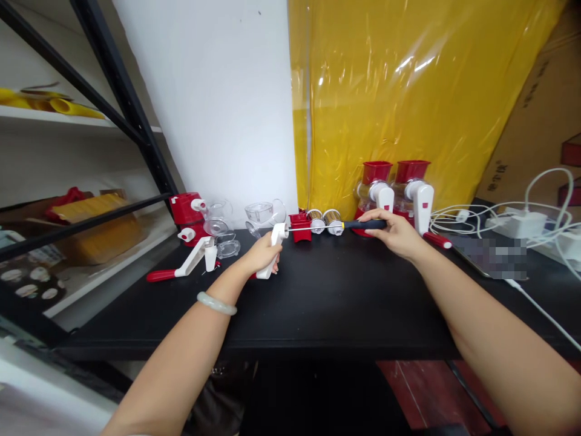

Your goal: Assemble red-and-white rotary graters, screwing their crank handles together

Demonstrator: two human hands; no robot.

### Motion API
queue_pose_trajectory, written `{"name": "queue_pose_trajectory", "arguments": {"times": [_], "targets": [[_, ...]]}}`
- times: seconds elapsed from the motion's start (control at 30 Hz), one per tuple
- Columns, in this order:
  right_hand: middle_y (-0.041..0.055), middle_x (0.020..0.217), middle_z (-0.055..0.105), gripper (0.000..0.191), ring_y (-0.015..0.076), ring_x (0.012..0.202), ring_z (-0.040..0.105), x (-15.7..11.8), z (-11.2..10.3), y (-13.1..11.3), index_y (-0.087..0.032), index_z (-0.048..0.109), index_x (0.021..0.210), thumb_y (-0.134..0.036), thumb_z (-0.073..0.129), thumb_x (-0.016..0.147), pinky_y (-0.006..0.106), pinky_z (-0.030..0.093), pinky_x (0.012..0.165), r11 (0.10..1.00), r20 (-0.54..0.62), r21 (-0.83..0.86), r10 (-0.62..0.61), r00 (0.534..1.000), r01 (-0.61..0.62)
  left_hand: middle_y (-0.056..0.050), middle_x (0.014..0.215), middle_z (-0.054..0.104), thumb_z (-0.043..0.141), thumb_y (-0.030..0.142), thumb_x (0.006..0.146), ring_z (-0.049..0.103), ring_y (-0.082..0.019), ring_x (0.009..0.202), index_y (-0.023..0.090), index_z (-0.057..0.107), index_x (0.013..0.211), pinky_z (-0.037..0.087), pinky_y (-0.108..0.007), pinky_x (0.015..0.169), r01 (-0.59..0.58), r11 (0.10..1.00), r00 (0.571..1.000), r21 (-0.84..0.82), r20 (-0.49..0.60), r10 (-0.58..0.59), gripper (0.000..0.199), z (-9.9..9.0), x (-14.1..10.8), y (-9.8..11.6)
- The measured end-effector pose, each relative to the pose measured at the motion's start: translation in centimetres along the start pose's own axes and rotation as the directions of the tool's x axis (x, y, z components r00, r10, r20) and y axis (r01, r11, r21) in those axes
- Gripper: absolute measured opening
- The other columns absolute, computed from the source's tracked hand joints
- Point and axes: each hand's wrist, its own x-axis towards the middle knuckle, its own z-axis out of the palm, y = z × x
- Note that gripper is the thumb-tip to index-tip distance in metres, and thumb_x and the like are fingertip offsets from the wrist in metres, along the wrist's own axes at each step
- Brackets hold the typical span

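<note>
My left hand (265, 254) is wrapped round a white crank handle (278, 234), holding it a little above the black table. A bit of red shows below that hand. In my right hand (393, 230) is a screwdriver (365, 224) with a dark grip and a yellow collar, held level between thumb and fingers. Its long metal shaft points left, and the tip meets the upper end of the white handle; whether it sits in a screw I cannot make out. Behind the shaft are a red hopper (300, 227) and two grater drums (333, 221).
Two assembled red and white rotary graters (420, 191) stand at the back right, near a phone (488, 257) and white cables (476, 212). At left are red grater bases (186, 215), clear plastic parts (218, 221) and another crank handle (193, 260). A black shelf frame (113, 79) borders the table (318, 309).
</note>
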Motion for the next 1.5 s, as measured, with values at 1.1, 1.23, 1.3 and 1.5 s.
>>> {"name": "queue_pose_trajectory", "arguments": {"times": [1.1, 1.23, 1.3, 1.5], "targets": [[0.0022, 0.069, 0.071, 0.044, 0.0211, 0.069, 0.069, -0.2, 0.4, -0.2, -0.020, 0.067, 0.100, -0.054, 0.071, 0.073, 0.045, 0.050, 0.088, 0.967, 0.066, 0.110, 0.224, 0.972, -0.230, 0.006, 0.053, 0.053, 0.050, 0.013, 0.076, 0.055, -0.017, 0.037, 0.019, 0.038, 0.106, 0.048, -0.028, 0.038, 0.045, 0.994, 0.999, 0.102, 0.021, -0.047, 0.033, -0.3, 0.1, -0.5], [0.0017, 0.061, 0.069, 0.046, 0.0212, 0.067, 0.068, -0.2, 0.5, -0.2, -0.018, 0.067, 0.101, -0.056, 0.069, 0.075, 0.044, 0.050, 0.087, 0.963, 0.074, 0.085, 0.250, 0.965, -0.256, 0.006, 0.052, 0.052, 0.049, 0.013, 0.077, 0.055, -0.017, 0.037, 0.019, 0.038, 0.104, 0.049, -0.028, 0.037, 0.052, 0.992, 0.999, 0.112, 0.011, -0.053, 0.030, -0.2, 0.1, -0.6], [0.0032, 0.069, 0.070, 0.047, 0.0219, 0.070, 0.069, -0.3, 0.6, -0.3, -0.019, 0.066, 0.101, -0.057, 0.069, 0.074, 0.043, 0.051, 0.085, 0.964, 0.051, 0.082, 0.248, 0.967, -0.252, 0.007, 0.053, 0.052, 0.050, 0.013, 0.077, 0.055, -0.017, 0.037, 0.019, 0.038, 0.104, 0.049, -0.028, 0.038, 0.047, 0.993, 0.999, 0.105, -0.008, -0.046, 0.031, -0.1, 0.1, -0.4], [0.0071, 0.101, 0.070, 0.040, 0.0245, 0.092, 0.066, -0.4, 0.7, -0.7, -0.020, 0.064, 0.101, -0.048, 0.071, 0.073, 0.044, 0.049, 0.091, 0.995, 0.026, -0.077, 0.072, 0.997, -0.070, 0.007, 0.055, 0.051, 0.048, 0.016, 0.079, 0.054, -0.014, 0.038, 0.021, 0.039, 0.104, 0.051, -0.028, 0.040, 0.076, 0.997, 0.997, 0.008, -0.024, -0.076, 0.027, -0.4, -0.2, 0.5]]}}
